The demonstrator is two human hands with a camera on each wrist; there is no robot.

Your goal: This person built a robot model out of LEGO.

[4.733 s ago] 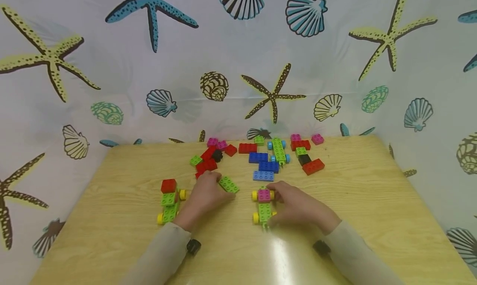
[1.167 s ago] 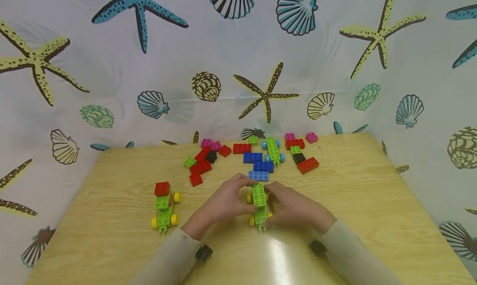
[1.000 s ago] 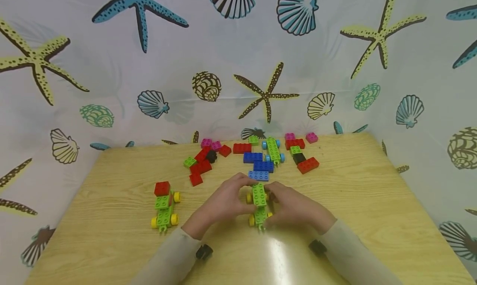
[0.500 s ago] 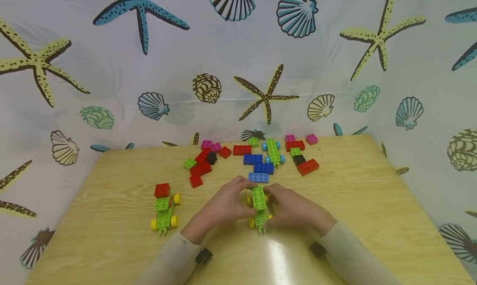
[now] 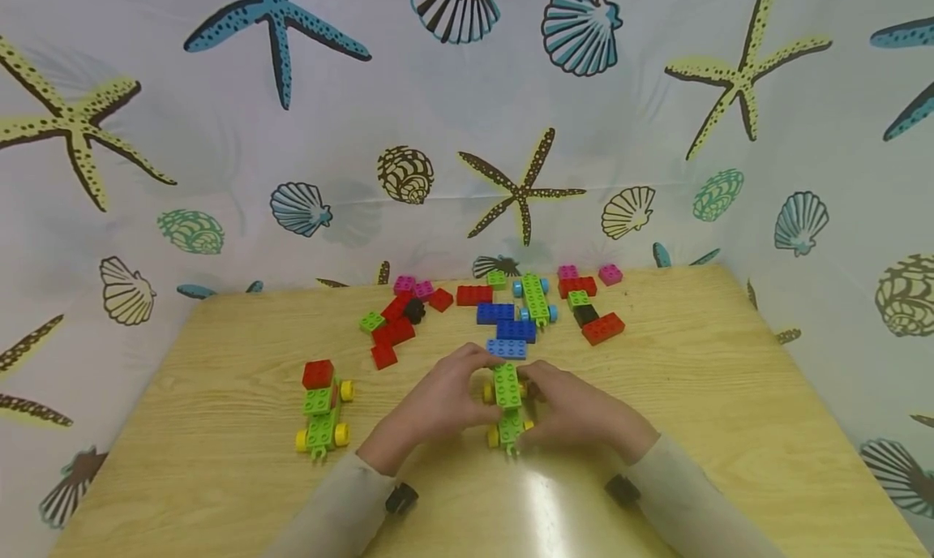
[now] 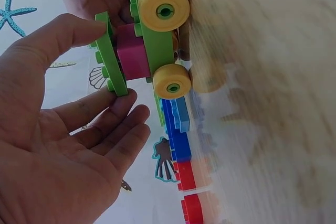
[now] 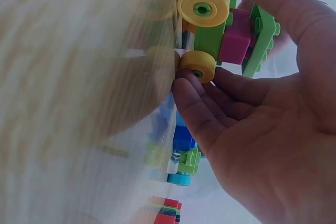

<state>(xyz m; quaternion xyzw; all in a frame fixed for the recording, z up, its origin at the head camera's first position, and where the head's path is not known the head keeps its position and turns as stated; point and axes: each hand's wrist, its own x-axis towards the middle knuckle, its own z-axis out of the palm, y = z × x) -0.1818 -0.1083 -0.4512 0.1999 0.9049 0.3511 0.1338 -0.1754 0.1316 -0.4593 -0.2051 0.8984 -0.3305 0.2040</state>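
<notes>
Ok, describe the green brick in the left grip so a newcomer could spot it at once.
On the wooden table, look at the yellow-wheeled car between the left grip and right grip. The green brick lies at that car's far end, over a pink block. Unlike the car's green base below, it has no wheels and sits on top.

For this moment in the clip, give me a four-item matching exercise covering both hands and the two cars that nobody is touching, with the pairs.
1. Left hand
2. Right hand
3. Blue-wheeled car
4. Red-topped car

A. Back of the table, among loose bricks
B. Holding the wheeled base that carries a pink block
C. Left side of the table
D. Pinching a long green brick by its ends

Pairs: 1-D; 2-B; 3-A; 4-C
</notes>
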